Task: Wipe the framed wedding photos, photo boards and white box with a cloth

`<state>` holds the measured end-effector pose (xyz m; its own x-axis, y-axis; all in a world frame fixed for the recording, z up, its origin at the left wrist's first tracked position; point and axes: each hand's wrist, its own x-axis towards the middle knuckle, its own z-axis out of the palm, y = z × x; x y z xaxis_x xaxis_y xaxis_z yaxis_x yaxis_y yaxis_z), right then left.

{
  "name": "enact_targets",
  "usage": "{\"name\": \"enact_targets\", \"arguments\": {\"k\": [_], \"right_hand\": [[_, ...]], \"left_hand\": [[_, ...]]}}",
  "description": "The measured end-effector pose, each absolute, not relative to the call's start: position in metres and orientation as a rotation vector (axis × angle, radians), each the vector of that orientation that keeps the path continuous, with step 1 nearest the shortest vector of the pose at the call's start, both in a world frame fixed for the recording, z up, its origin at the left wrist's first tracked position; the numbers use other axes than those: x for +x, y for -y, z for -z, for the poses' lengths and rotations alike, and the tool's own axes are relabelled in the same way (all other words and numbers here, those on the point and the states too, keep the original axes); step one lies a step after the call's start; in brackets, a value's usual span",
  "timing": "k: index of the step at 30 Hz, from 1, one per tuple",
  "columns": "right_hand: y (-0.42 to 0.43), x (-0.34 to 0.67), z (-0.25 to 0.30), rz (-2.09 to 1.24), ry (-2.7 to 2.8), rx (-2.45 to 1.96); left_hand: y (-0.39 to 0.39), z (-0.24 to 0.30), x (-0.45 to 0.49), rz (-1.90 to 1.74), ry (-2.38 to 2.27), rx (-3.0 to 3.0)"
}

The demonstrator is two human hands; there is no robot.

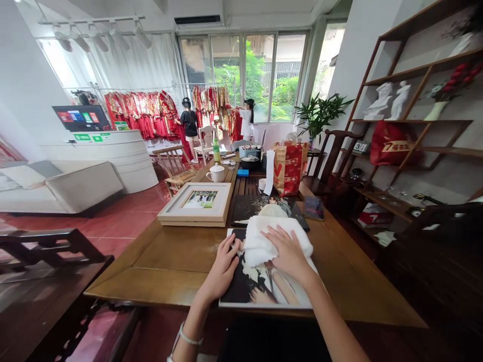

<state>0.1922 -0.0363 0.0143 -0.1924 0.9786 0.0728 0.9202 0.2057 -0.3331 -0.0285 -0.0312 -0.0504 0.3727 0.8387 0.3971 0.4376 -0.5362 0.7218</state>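
A large photo panel (241,294) lies on the wooden table (158,261) at its front edge, directly before me. My right hand (287,251) rests with fingers spread on a folded white towel (260,241), which covers the panel's upper part. At the panel's left edge is my left hand (225,264), fingers stretched out and touching the surface. Just beyond the towel lies another dark photo panel (245,206), partly hidden by it. A framed photo (194,203) in a pale wood frame lies to the left of that panel.
A red and gold paper bag (289,168), a white lidded cup (216,173), a blue box (243,173) and a green bottle (216,150) stand farther back. Wooden shelves (415,146) rise at right. Two people are by the red garments (145,113) near the windows.
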Motion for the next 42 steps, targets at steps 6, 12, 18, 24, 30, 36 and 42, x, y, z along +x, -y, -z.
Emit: {"name": "enact_targets", "arguments": {"k": [6,12,18,24,30,36,42], "right_hand": [[0.063,0.185,-0.005,-0.244,2.208,-1.812],[0.143,0.193,0.008,-0.389,2.401,-1.749],[0.114,0.180,-0.005,-0.316,2.354,-1.877],[0.047,0.165,-0.017,-0.298,2.268,-1.888],[0.081,0.170,-0.020,-0.397,2.360,-1.781],[0.143,0.185,-0.019,-0.618,2.562,-1.639],[0.090,0.199,-0.020,-0.524,2.499,-1.626]], "left_hand": [[0.031,0.052,-0.028,-1.052,-1.111,2.118],[0.029,0.056,-0.028,-1.078,-1.117,2.129],[0.029,0.055,-0.029,-1.061,-1.106,2.158],[0.030,0.053,-0.030,-1.049,-1.086,2.117],[0.028,0.056,-0.030,-1.079,-1.071,2.128],[0.029,0.056,-0.029,-1.094,-1.060,2.169],[0.032,0.053,-0.027,-1.079,-1.137,2.094]]}}
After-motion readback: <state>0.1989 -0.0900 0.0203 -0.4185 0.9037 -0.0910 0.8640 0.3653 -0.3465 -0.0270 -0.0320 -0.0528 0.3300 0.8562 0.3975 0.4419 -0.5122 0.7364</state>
